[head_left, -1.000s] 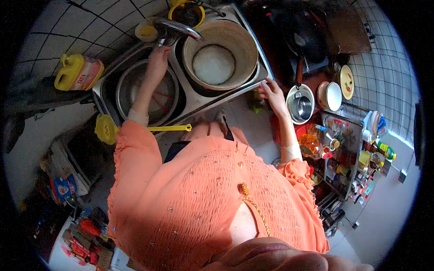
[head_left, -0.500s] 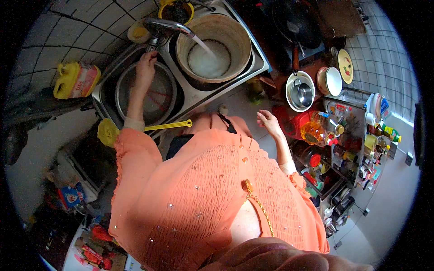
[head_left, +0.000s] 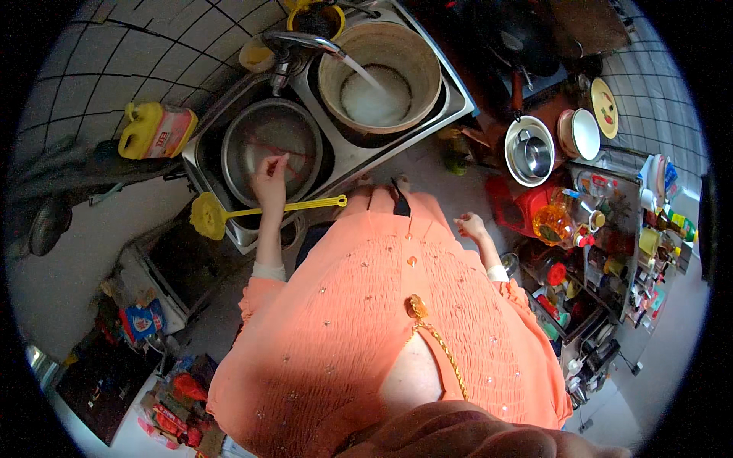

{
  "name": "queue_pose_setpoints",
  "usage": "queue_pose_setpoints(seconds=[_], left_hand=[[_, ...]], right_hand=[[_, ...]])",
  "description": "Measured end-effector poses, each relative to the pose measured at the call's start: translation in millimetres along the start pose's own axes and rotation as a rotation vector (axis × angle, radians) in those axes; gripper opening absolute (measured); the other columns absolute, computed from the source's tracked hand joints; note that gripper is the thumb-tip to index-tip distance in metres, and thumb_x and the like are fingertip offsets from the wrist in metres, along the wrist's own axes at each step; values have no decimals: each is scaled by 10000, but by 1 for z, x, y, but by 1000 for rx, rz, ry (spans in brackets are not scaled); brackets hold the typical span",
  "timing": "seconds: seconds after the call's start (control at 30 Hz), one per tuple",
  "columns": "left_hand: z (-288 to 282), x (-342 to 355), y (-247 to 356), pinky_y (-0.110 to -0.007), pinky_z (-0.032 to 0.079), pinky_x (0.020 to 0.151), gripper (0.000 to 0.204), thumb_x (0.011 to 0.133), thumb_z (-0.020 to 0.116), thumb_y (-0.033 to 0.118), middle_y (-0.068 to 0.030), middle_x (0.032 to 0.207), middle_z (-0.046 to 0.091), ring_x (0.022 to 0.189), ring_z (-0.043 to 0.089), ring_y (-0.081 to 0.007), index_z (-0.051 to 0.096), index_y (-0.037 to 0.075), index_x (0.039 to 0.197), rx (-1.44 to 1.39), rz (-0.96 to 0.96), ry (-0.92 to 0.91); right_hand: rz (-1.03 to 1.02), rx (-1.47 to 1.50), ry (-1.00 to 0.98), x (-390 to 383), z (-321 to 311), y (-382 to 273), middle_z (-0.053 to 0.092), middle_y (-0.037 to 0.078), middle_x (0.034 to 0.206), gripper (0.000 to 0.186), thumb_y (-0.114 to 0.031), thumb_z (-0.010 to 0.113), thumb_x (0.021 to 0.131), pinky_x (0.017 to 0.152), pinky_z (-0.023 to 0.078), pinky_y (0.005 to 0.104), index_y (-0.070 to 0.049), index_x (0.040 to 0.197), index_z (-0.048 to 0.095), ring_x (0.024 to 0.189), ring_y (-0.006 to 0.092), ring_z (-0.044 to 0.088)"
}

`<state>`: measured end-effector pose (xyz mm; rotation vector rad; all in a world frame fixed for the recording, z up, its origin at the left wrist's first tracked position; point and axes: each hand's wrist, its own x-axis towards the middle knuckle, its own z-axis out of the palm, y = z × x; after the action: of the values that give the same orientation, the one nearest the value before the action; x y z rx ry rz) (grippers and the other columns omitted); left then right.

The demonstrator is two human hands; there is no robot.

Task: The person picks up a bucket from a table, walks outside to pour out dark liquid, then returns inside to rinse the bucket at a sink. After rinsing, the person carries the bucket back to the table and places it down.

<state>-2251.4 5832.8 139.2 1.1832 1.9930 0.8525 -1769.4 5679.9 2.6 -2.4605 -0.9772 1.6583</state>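
My left hand (head_left: 270,180) hovers over the near part of a round metal basin (head_left: 227,156) in the left sink bowl, its fingers loosely bent and nothing visible in them. Water runs from the curved faucet (head_left: 309,40) into a large pale bucket (head_left: 424,91) in the right sink bowl. Cloudy water covers the bucket's bottom. Beside my left forearm, a yellow long-handled ladle (head_left: 208,216) lies across the sink's near edge. Held out at my right side, my right hand (head_left: 470,226) touches nothing, with its fingers loosely curled and apart.
A yellow jug (head_left: 156,131) stands left of the sink. At the right are a wok (head_left: 515,46), a white bowl (head_left: 515,169) with a metal bowl inside, and an oil bottle (head_left: 551,223) near a crowded rack (head_left: 630,221). Red packages (head_left: 172,416) lie at lower left.
My left hand has come away from the faucet's base, back toward me over the metal basin. My right hand has lowered slightly and its fingers have curled more. Water keeps running.
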Motion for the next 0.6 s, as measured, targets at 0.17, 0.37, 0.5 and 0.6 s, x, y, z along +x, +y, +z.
queue_pose_setpoints(seconds=[0.17, 0.37, 0.5, 0.6], left_hand=[[5, 5, 9, -233, 427, 655, 159, 856, 565, 159, -37, 781, 605, 702, 537, -103, 620, 15, 892, -165, 0, -66], [45, 35, 72, -251, 455, 789, 271, 874, 513, 107, -109, 1003, 602, 904, 577, -146, 531, -30, 1107, -561, -46, -369], [110, 70, 93, -295, 397, 912, 368, 873, 474, 46, -127, 1160, 511, 1043, 503, -174, 404, -32, 1225, -797, 23, -406], [147, 93, 101, -348, 396, 945, 225, 879, 461, 58, -127, 1114, 519, 1032, 508, -222, 474, -40, 1081, -1248, -174, -494]], right_hand=[[-156, 28, -16, 7, -15, -50, 546, 39, 595, 172, -161, 592, 824, 428, 429, 255, -10, 753, 554, 490, 108, 518], [-448, 18, 147, -65, -44, -188, 515, 64, 555, 258, -231, 580, 834, 477, 397, 294, 10, 746, 563, 492, 120, 474], [-475, 4, 133, -90, -51, -230, 516, 67, 571, 291, -273, 579, 840, 499, 410, 294, 11, 777, 569, 507, 123, 483], [-483, 125, 64, -100, -48, -241, 551, 42, 637, 199, -186, 575, 847, 475, 425, 238, 12, 859, 575, 524, 84, 519]])
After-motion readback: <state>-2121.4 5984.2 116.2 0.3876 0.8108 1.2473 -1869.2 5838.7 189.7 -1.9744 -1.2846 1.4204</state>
